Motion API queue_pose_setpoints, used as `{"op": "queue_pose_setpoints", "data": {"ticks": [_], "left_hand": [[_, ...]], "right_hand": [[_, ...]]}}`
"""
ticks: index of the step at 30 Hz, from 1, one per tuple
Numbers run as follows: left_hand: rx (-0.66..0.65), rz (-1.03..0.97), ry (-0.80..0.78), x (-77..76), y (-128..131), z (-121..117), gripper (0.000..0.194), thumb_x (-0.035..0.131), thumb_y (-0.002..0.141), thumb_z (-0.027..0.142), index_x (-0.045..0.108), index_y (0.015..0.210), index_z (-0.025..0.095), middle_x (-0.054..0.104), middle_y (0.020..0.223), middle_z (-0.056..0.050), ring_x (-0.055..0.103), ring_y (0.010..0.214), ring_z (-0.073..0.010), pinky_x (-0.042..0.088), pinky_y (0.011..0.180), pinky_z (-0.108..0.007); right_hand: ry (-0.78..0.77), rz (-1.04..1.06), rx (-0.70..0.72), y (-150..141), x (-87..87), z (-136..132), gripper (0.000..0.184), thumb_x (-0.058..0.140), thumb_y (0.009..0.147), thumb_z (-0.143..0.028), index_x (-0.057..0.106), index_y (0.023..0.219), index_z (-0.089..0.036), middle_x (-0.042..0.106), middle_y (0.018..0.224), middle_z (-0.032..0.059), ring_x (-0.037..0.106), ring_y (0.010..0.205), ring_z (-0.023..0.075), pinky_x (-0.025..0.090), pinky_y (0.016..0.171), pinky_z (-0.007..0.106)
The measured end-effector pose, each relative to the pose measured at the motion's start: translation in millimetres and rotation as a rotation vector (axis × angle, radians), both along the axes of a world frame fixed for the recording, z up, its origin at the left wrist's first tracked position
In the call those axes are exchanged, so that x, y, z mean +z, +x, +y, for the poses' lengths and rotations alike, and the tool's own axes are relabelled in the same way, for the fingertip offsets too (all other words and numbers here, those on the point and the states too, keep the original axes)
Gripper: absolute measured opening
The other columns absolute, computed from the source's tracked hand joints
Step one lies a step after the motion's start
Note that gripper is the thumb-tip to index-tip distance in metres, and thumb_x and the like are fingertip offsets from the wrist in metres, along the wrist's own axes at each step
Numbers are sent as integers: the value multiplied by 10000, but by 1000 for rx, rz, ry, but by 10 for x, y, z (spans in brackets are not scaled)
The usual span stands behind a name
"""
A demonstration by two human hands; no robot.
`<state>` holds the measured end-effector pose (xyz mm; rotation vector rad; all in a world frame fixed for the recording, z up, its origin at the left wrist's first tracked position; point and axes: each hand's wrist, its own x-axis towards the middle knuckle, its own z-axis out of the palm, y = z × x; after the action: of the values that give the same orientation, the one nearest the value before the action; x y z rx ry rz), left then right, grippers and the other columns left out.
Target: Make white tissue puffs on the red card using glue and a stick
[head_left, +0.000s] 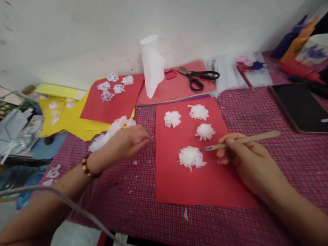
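A red paper sheet [205,180] lies on the checked tablecloth with several white tissue flowers on it, such as the nearest flower [191,157]. My right hand [245,159] is closed on a wooden paintbrush [244,141], whose tip points at the right edge of that nearest flower. My left hand [127,142] hovers just left of the red sheet, fingers curled and blurred by motion; whether they hold anything is unclear. A beaded bracelet [87,167] sits on that wrist. White tissue pieces [111,130] lie just beyond the left hand.
A second red sheet [118,105] with small white-and-blue flowers lies over yellow paper [74,122]. Behind stand a white paper roll [153,66] and black scissors [198,77]. A dark tablet [303,108] lies at right. Clutter fills the left floor. A grey cable [81,212] crosses below.
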<state>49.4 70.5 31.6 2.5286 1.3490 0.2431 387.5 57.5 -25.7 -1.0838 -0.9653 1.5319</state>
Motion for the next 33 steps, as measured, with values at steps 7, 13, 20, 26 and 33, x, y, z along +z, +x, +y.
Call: {"op": "queue_pose_setpoints", "data": {"ticks": [7,13,20,26,33], "left_hand": [[425,97,-134,-8,-664,737,220,618,836,401,662,816,187,698,801,-75,606,721,-201,402,605,-298],[520,-35,-189,11,-549,669,256,705,734,371,563,612,196,543,594,2,486,579,-135,315,519,-261],[582,-901,-541,360,3,249,248,814,684,302,588,713,206,583,659,36,497,537,-77,376,503,-197],[402,-963,-698,65,812,148,151,822,686,225,694,751,178,637,697,16,562,588,-65,442,558,-172],[274,-950,-700,-147,1160,135,116,797,706,207,709,774,176,649,678,20,564,597,-63,443,570,-161]], "right_hand": [[0,-38,-8,9,-58,-13,173,679,907,-357,719,808,-221,658,682,40,594,563,117,465,558,280],[-6,-49,-5,7,-43,-17,153,666,904,-346,682,852,-203,663,652,-1,594,541,104,472,543,235],[24,27,-13,-23,-23,-10,131,649,901,-291,667,835,-179,671,628,-5,596,502,96,463,504,219],[208,116,10,-23,59,-89,181,632,923,-355,672,977,-186,778,819,28,608,512,86,492,534,236],[346,11,115,-32,110,-122,221,585,965,-365,673,990,-163,758,815,22,603,541,68,511,562,216]]}}
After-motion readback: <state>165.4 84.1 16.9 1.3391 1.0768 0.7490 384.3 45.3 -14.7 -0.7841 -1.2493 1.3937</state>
